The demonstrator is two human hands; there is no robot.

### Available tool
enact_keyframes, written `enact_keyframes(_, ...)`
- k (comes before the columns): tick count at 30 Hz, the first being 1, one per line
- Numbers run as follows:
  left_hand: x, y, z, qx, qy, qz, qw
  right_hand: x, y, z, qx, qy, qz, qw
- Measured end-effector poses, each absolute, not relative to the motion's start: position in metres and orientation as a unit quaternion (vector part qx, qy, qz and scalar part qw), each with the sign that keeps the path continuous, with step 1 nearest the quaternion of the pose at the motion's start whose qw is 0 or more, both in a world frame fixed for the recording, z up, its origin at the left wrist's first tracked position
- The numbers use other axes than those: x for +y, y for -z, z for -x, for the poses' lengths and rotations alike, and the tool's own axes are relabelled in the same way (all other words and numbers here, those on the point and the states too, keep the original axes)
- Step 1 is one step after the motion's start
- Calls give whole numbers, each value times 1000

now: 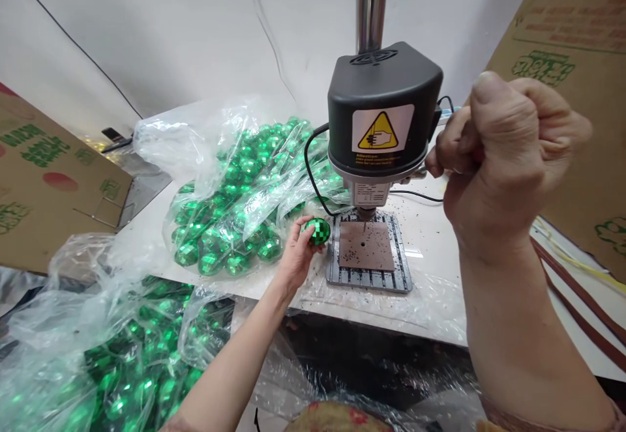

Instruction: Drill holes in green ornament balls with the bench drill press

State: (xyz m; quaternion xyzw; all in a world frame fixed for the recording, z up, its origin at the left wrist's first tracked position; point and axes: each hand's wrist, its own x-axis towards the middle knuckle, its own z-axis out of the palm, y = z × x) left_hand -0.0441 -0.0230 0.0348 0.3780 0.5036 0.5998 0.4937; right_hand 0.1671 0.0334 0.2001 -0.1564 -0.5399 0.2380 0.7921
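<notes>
Left of the drill press, my left hand (299, 249) pinches a shiny green mirror-faceted ball (319, 230) between thumb and fingers. The ball is beside the slotted metal base (374, 282), not under the drill. A brown square plate (366, 256) with a small dark hole lies on that base, sprinkled with dark chips. The black-housed drill press (384, 100) carries a yellow warning sticker. Its chuck (366, 213) hangs above the plate. My right hand (503, 152) is closed in a fist, raised at the right side of the housing; what it grips is hidden.
A clear plastic bag (195, 139) of green balls lies on the white table (288, 288). Another bag of green balls (132, 367) sits lower left. Cardboard boxes (49, 184) stand at both sides. A black cable (313, 178) loops beside the drill; brown straps (581, 288) lie right.
</notes>
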Motion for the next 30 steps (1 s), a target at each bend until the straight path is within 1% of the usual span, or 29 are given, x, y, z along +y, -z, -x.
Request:
enact_keyframes(2, -33, -40, 35, 464, -590, -325, 576, 34, -200, -167, -537, -241, 153, 794)
enact_keyframes(5, -37, -46, 24, 432, -564, -315, 629, 35, -200, -167, -535, -246, 151, 794)
enact_keyframes(9, -29, -47, 17, 420, -559, -299, 649, 37, -199, -168, -541, -244, 144, 792)
enact_keyframes(13, -23, -43, 15, 397, -593, -241, 658, 38, -198, -169, -548, -248, 138, 787)
enact_keyframes(15, -24, -41, 15, 403, -590, -233, 660, 38, -198, -170, -552, -247, 141, 784)
enact_keyframes(17, -26, -39, 15, 434, -576, -263, 641, 37, -198, -171, -554, -252, 147, 780)
enact_keyframes(19, -28, -37, 16, 470, -568, -314, 598, 36, -199, -171, -551, -262, 149, 778)
enact_keyframes(21, -29, -36, 15, 493, -577, -344, 553, 36, -199, -171, -543, -275, 144, 780)
enact_keyframes(24, -24, -31, 11, 499, -595, -363, 515, 35, -200, -170, -535, -285, 139, 783)
enact_keyframes(30, -7, -14, 4, 493, -589, -422, 481, 35, -201, -171, -541, -288, 141, 777)
